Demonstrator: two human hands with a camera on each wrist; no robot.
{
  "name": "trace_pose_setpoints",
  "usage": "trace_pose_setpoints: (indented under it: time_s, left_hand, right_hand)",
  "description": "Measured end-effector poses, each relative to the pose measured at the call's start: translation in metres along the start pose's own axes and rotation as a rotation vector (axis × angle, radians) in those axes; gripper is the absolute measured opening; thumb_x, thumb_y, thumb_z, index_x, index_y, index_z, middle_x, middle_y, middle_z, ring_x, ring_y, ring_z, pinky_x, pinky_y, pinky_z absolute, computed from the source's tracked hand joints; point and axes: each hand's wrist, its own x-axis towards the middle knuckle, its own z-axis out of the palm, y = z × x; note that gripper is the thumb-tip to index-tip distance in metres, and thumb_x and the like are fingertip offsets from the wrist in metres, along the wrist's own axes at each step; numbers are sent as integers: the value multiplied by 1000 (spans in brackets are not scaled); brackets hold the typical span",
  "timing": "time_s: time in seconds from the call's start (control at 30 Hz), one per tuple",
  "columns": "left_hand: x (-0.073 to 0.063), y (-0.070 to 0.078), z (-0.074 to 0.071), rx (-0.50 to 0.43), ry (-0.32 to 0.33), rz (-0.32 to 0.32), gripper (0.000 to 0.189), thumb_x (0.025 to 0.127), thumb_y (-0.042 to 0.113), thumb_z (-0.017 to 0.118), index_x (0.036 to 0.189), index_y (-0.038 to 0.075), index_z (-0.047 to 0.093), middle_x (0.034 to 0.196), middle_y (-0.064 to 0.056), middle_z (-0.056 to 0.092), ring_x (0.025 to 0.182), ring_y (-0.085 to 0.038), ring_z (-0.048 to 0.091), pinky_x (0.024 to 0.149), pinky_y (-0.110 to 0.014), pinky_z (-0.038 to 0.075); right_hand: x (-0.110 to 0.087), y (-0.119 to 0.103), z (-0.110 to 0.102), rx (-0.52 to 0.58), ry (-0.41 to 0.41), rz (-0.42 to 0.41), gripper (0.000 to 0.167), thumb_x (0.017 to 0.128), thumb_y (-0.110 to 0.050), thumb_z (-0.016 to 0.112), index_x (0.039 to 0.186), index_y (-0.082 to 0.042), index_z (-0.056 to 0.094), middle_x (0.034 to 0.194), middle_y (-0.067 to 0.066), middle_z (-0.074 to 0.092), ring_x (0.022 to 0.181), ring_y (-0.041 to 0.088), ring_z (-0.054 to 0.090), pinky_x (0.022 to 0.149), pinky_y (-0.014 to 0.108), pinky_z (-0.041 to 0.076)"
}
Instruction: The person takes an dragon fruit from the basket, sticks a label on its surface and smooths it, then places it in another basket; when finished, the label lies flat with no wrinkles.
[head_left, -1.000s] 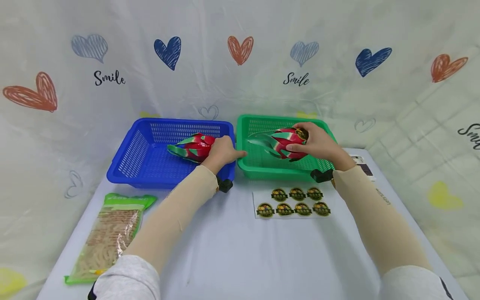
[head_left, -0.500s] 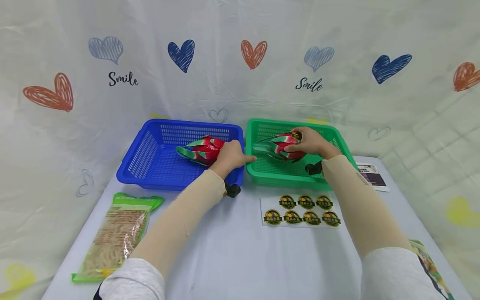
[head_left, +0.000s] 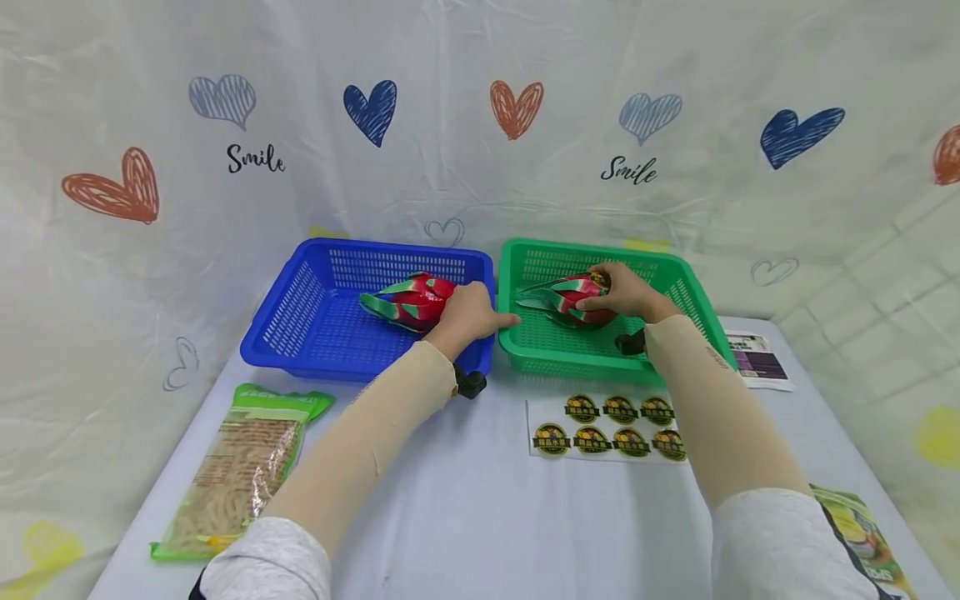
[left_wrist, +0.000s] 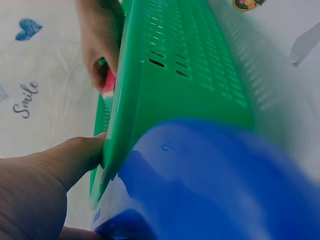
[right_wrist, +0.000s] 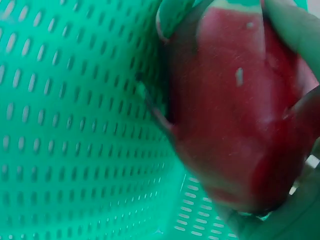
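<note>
Green-tipped, oval red dragon fruit (head_left: 566,297) is inside a green perforated plastic basket (head_left: 570,364), gripped between thumb and fingers of the right hand (head_left: 628,292). Beside it, a blue perforated plastic basket (head_left: 311,337) holds a second red dragon fruit (head_left: 415,300) by the left hand (head_left: 468,313), its thumb on the green rim, its other fingers' grip hidden. White worktop (head_left: 517,533) beneath.

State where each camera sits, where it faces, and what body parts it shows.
Head: worn on the head, facing forward and down over the blue basket, green basket and table; arms, left grip and right grip show.
Left wrist: worn there, facing past the blue basket's edge along the green basket's outer wall; left grip and, farther off, right grip show.
Right wrist: worn there, facing a dragon fruit and green basket; fingers show at the right edge.
Shared: head and left wrist both show the right grip.
</note>
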Motion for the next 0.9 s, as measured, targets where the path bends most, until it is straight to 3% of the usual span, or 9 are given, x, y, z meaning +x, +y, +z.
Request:
trace_pose_setpoints:
  time_s: [0.27,0.43,0.6,0.73,0.83,0.9]
  left_hand:
    - [-1,1,-2,-21,0,20,45,89,49,80,89,7,62,78,-6,60,72,-20,61,57,-26,46]
    - [-3,-2,-1,-36,4,17,49,89,50,79,98,4,64,84,-8,62,76,-21,61,62,-28,48]
    - [-9,-8,-2,-73,-9,6,67,91,51,77,128,-3,58,116,-18,69,100,-29,68,84,-38,60]
    - [-16,-10,-7,-108,2,-2,85,94,53,72,154,2,40,151,-19,55,135,-35,59,111,-49,53]
    - [-24,-8,-13,-180,39,46,85,97,50,69,161,9,31,158,-16,50,144,-34,51,116,-53,47]
    - [-32,-6,-16,-246,59,109,78,99,47,66,161,13,32,156,-14,52,140,-33,55,113,-52,50]
  right_hand:
    - [-6,2,-2,-1,37,21,99,95,-40,77,163,2,18,165,32,27,149,49,32,119,66,36]
    - [-13,3,-6,-4,58,52,104,94,-42,77,165,-3,12,164,34,25,149,50,30,118,67,36]
    - [-27,0,-10,8,91,53,105,94,-47,76,166,-6,12,165,33,23,151,50,28,117,70,36]
    - [-46,-5,-16,3,139,15,99,96,-49,71,166,-5,16,165,32,25,151,51,29,116,70,36]
    - [-62,-7,-22,9,191,-9,92,100,-48,67,165,-3,20,165,31,28,148,53,32,116,69,36]
    - [-73,-7,-25,17,214,-14,89,101,-48,64,164,-3,21,164,32,29,146,55,34,115,70,36]
